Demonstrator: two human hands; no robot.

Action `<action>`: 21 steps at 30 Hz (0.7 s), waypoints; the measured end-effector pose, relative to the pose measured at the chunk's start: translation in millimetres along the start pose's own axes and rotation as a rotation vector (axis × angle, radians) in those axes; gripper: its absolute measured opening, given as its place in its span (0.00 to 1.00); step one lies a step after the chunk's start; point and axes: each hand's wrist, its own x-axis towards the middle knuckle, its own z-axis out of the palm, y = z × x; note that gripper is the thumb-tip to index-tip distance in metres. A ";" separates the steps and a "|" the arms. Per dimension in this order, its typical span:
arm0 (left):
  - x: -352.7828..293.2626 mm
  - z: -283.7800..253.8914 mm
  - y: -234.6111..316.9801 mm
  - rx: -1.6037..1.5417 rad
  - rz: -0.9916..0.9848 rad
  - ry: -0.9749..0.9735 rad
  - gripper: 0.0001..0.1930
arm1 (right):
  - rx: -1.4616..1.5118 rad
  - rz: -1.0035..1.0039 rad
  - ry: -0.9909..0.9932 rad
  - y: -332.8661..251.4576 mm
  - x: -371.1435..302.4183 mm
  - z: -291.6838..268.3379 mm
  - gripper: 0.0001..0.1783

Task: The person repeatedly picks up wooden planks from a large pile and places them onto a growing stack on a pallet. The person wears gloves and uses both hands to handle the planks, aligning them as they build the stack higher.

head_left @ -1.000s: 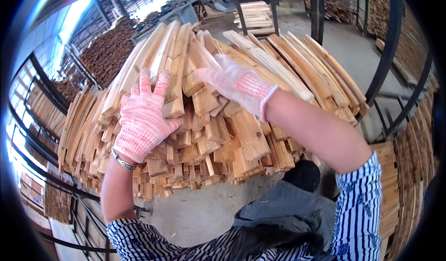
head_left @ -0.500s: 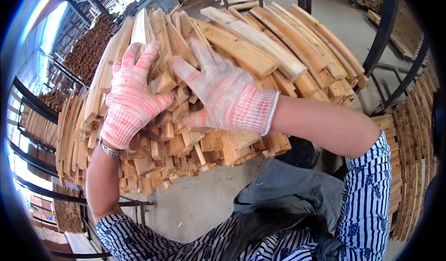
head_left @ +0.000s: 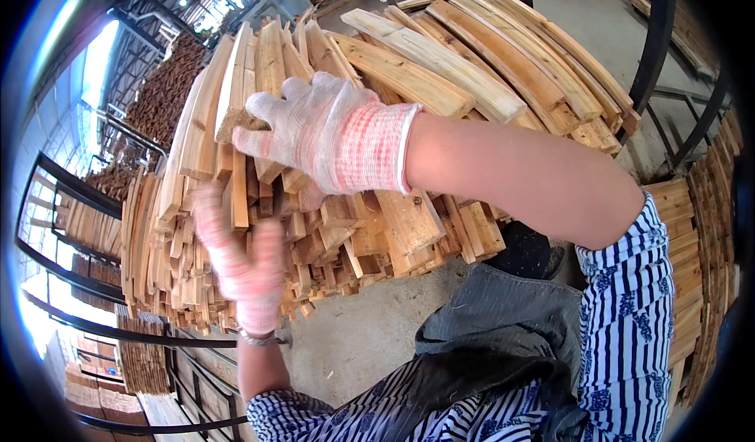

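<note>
My right hand (head_left: 326, 135), in a white and pink knitted glove, lies across the near ends of wooden strips (head_left: 271, 57) on top of a large stack. Its fingers are apart and slightly bent over the wood, and the thumb is lower, beside the strip ends. My left hand (head_left: 245, 261), gloved alike, is in front of the stack's near face, lower and to the left. It is blurred, with fingers raised and thumb apart, and nothing shows in it. Where its fingertips overlap the strip ends, I cannot tell whether they touch.
Longer boards (head_left: 472, 57) lie slanted on the stack's right side. Black metal rails (head_left: 79, 186) curve along the left, and a dark post (head_left: 657, 41) stands at the right. More stacked timber (head_left: 712, 261) is on the right. A grey apron (head_left: 503, 324) hangs below me.
My left hand has come off the top of the strips, moving down and toward me. My right hand has slid left across the strips, its fingers more bent.
</note>
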 end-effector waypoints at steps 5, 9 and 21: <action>8.3 14.7 -15.0 0.117 0.044 0.044 0.30 | 0.002 -0.132 0.069 19.3 0.4 8.2 0.44; 56.9 34.6 16.4 0.117 0.282 0.054 0.29 | -0.042 -0.204 0.018 33.3 4.4 -0.2 0.43; 89.4 56.3 5.3 -0.773 0.265 0.244 0.26 | 0.164 0.004 0.135 65.9 -33.3 29.4 0.42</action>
